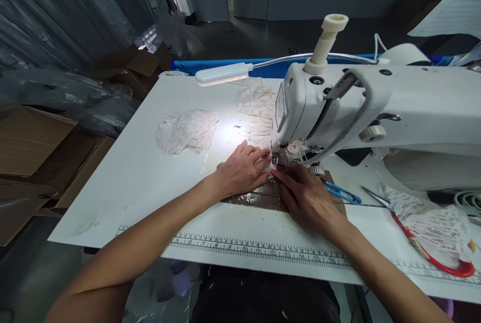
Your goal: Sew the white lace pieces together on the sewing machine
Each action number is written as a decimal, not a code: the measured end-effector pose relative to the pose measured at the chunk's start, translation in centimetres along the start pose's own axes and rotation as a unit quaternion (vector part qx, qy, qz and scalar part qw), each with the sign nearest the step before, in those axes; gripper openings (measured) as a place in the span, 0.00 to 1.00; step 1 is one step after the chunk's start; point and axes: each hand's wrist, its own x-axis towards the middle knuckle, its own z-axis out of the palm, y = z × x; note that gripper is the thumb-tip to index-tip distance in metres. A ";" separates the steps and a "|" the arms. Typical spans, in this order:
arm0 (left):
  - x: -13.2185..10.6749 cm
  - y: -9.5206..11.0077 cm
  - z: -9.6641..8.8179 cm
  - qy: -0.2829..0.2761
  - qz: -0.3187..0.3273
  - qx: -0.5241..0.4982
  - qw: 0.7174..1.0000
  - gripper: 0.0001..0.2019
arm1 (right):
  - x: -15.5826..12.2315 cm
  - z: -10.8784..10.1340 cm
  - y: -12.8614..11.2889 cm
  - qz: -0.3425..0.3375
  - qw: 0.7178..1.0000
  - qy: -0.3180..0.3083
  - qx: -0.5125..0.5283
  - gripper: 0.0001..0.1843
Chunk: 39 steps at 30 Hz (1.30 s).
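My left hand [245,170] lies flat, palm down, just left of the needle area of a white sewing machine [300,97]. Its fingers rest on white lace fabric [258,107], which trails away behind the presser foot. Close by, my right hand [306,195] has its thumb and index finger pinched at the near edge of that lace, right in front of the presser foot. The pinched edge is mostly covered by my fingers. Brown tape [259,200] covers the table under both hands. A separate bunched lace piece [187,131] lies to the left.
Blue thread snips [342,192] and red-handled scissors [408,235] lie at right, lace [432,217] partly over the scissors. A lit lamp [224,73] hangs over the white table [150,197], which has a printed ruler [244,249] along its front. Cardboard boxes [33,147] stand left.
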 end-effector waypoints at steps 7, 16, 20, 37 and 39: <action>0.5 1.2 0.6 0.021 -0.067 0.028 0.997 0.16 | 0.5 -0.1 0.6 0.008 1.000 0.008 0.019 0.22; -0.1 -0.1 -0.6 0.139 -0.062 -0.021 0.988 0.14 | -0.4 -1.1 1.6 0.100 0.980 0.053 0.162 0.15; -0.6 -1.5 -1.1 0.139 0.081 -0.185 0.969 0.08 | -0.2 -1.1 1.4 0.115 0.977 0.089 0.154 0.11; 0.0 -0.4 0.6 0.145 -0.054 -0.281 0.947 0.07 | 0.3 0.0 0.5 -0.028 0.999 0.010 0.043 0.21; -0.1 -0.4 0.7 0.136 -0.028 -0.272 0.952 0.07 | 0.3 0.1 0.4 -0.030 0.999 0.000 0.027 0.20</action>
